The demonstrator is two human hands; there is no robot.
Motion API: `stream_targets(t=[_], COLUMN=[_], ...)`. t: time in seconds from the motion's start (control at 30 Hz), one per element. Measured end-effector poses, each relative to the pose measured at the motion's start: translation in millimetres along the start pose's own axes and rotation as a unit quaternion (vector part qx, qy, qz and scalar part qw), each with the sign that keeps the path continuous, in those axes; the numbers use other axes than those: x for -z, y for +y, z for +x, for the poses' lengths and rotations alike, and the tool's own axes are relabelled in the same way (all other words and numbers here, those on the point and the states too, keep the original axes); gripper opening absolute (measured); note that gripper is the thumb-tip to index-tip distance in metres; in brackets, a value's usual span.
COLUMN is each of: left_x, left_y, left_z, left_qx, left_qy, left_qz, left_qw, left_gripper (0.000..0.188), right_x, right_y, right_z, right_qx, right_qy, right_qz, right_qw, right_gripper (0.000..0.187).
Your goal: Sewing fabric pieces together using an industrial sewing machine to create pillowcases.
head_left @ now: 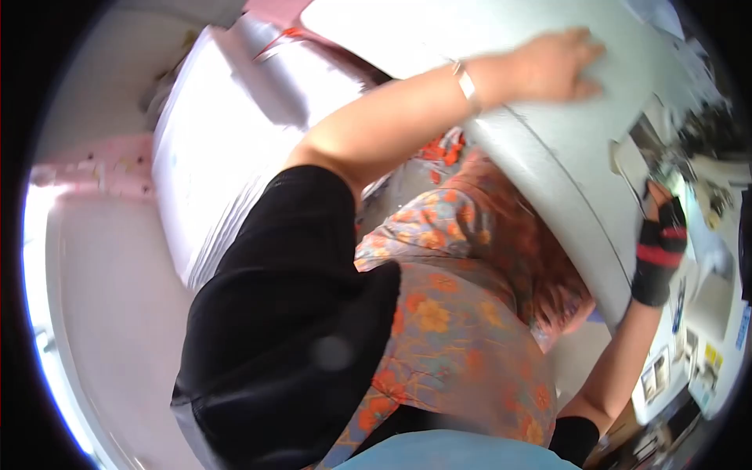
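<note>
My left hand (548, 67) reaches across the pale table top (540, 141), with a light band round its wrist. Its fingers are somewhat blurred but look apart, and nothing shows in them. My right hand (660, 227) wears a black fingerless glove or wrist support with a red stripe. It rests at the table's right side, beside metal parts that look like a sewing machine (662, 137). Its fingers are small and partly hidden, so their grip cannot be made out.
On the left stands a thick stack of white sheets or cloth (211, 164). Orange-flowered cloth (454, 313) covers my lap beneath the table's curved edge. Small items (697, 352) crowd a surface at the far right. A pinkish ledge (102, 168) runs behind the stack.
</note>
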State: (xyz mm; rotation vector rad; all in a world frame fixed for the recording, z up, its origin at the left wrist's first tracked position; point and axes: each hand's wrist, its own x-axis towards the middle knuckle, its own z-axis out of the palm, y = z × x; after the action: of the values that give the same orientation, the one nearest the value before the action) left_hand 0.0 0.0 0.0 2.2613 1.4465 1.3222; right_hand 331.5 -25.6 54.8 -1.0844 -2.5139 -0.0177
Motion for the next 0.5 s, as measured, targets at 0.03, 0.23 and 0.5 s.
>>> stream_targets(t=[0.03,0.23,0.5], left_x=[25,281,393], left_y=[23,3,2], left_z=[-38,-288,-391], left_qx=[-0.062,0.129,0.386], left_qy=[0.039,0.044,0.002], left_qz=[0.001,0.472,0.379], left_qw=[0.997,0.871,0.841], left_gripper=[0.058,0.064,0.035], right_x=[1,-55,-63], right_y=[8,-41,-21], right_z=[2,5,-5], right_qx=[0.023,0.047,0.028], right_qy=[0.01,0.029,0.001], right_qz=[0.004,0.008,0.015], right_qw=[1.0,0.998,0.999], right_gripper=[0.026,0.025,0.026])
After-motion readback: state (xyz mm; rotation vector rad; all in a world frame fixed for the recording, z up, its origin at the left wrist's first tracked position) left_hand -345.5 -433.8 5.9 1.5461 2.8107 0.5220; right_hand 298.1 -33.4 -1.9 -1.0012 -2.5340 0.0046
